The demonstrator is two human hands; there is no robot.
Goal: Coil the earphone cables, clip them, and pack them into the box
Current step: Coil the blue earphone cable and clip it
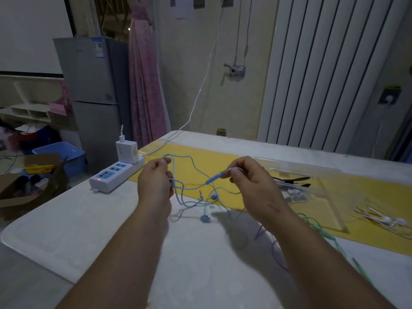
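I hold a blue earphone cable (191, 166) above the table between both hands. My left hand (155, 180) grips loops of it. My right hand (249, 179) pinches the cable by its inline remote (215, 177). Its plug (200, 194) and earbuds (205, 218) dangle down to the tabletop. A clear plastic box (316, 188) lies open at the right, with black clips (289, 180) beside it and white earphones (295, 194) under it. Green earphones (321, 233) and a purple cable (260, 230) lie at my right forearm.
A white power strip (116, 172) with a charger (127, 151) sits at the table's left edge, its cord running back. More white earphones (385, 220) lie at the far right. A yellow runner (200, 161) crosses the table. Boxes and a blue bin (60, 152) stand on the floor at left.
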